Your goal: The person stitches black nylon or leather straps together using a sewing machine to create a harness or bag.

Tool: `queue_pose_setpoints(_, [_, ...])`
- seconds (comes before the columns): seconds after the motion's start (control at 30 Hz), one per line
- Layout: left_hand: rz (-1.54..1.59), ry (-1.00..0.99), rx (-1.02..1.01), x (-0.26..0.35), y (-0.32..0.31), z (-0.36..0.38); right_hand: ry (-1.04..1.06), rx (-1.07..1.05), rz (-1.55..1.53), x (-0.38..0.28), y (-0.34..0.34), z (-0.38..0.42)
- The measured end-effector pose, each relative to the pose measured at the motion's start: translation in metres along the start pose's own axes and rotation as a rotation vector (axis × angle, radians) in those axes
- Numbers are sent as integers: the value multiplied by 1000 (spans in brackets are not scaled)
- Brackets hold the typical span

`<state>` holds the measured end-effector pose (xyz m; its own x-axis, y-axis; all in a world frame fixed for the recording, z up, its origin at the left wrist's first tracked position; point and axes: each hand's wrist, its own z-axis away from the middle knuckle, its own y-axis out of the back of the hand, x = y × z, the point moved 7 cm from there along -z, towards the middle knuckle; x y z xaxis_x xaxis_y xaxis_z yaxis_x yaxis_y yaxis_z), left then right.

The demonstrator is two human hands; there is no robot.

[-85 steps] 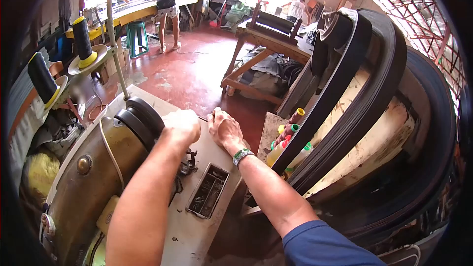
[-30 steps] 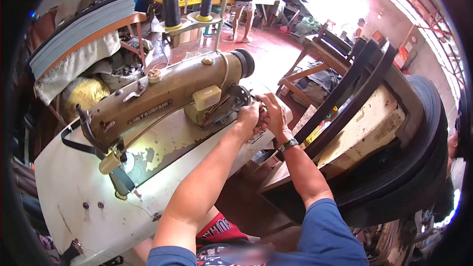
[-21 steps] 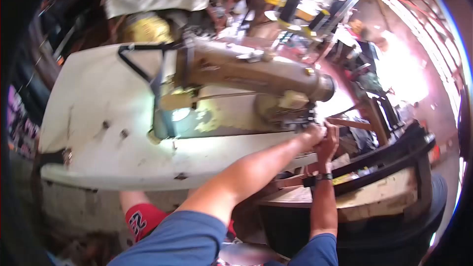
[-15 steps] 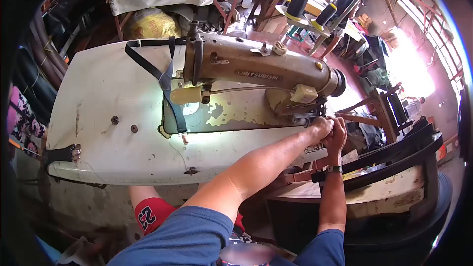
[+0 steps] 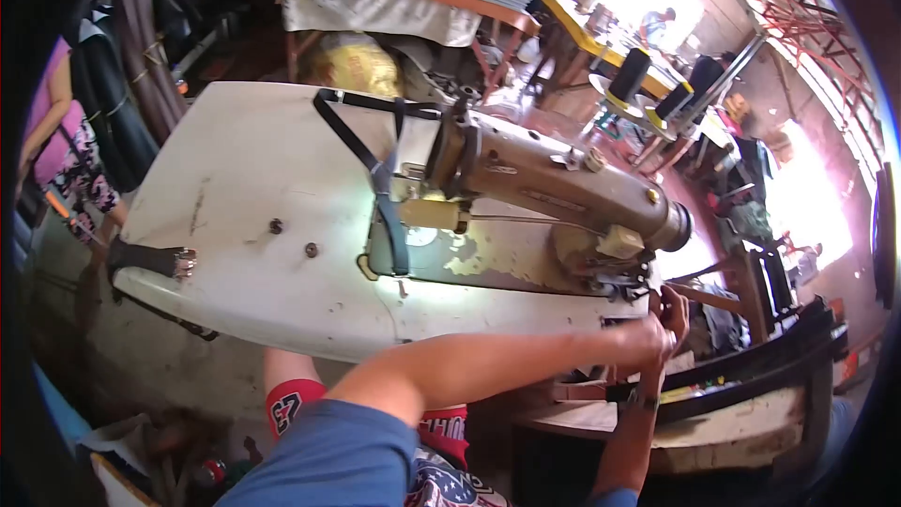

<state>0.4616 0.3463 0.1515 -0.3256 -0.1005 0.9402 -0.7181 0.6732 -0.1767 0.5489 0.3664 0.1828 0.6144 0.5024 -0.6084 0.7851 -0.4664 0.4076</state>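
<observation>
At the right end of the brown sewing machine point(image 5: 554, 192), my two hands are close together, by the corner of the white table point(image 5: 253, 160). My left hand point(image 5: 644, 342) is closed, its arm stretched across the table's front edge. Just beyond it, my right hand point(image 5: 675, 310) has its fingers curled. Whatever is between the fingers is hidden or too small to make out. A black strap point(image 5: 387, 197) lies looped near the needle end, its tail on the metal bed plate point(image 5: 479, 263). A thread hangs toward the front edge.
Two black thread cones point(image 5: 631, 75) stand on a rack behind the machine. Long black curved pieces point(image 5: 751, 357) lie over a wooden box point(image 5: 741, 432) at right. A dark clamp-like piece point(image 5: 155, 260) sits on the table's left corner. One person point(image 5: 61, 131) stands at left; others are farther back.
The view has turned, shifting the table and machine right and down. My hands have come from against the machine's right end to lower beside the table's corner. A person shows more at left.
</observation>
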Motion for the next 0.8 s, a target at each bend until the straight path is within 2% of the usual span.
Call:
queue_pose_setpoints(0.03, [7,11,-114,54,2,52,-140,-80,342,-27,-7,8])
queue_pose_setpoints(0.07, [66,-44,-217,66,-3,90,77,-143,281,-55,-33,22])
queue_pose_setpoints(0.1, [32,8,-244,90,6,139,291,-195,223,-86,-57,38])
queue_pose_setpoints(0.13, [-16,-6,-346,109,18,181,226,-367,95,-115,-88,51])
queue_pose_setpoints(0.17, [62,232,-335,108,33,221,156,-531,-42,-137,-118,60])
queue_pose_setpoints(0.2, [-53,183,-59,120,61,259,298,-568,-43,-148,-140,63])
queue_pose_setpoints(0.23, [32,286,180,120,89,297,430,-604,-43,-155,-162,67])
queue_pose_setpoints(0.27, [16,455,542,131,123,339,437,-618,17,-148,-177,62])
queue_pose_setpoints(0.3, [224,437,894,128,153,383,445,-658,68,-137,-192,63])
queue_pose_setpoints(0.37, [213,112,1341,149,194,448,328,-720,190,-137,-207,55])
queue_pose_setpoints(0.4, [204,68,1398,156,198,467,427,-600,278,-151,-203,57])
queue_pose_setpoints(0.43, [190,8,1449,163,200,485,534,-458,360,-169,-201,59])
queue_pose_setpoints(0.5, [187,-24,1449,163,191,502,482,-441,229,-193,-195,72])
queue_pose_setpoints(0.53, [198,-7,1472,157,186,505,407,-443,19,-204,-196,84])
queue_pose_setpoints(0.6, [220,46,1486,142,179,500,318,-571,-216,-244,-209,124])
queue_pose_setpoints(0.63, [235,79,1469,133,177,492,472,-685,-323,-282,-216,139])
queue_pose_setpoints(0.7, [226,92,1433,125,168,475,587,-701,-500,-324,-229,160])
queue_pose_setpoints(0.8, [200,23,1330,122,162,464,523,-698,-524,-343,-242,169])
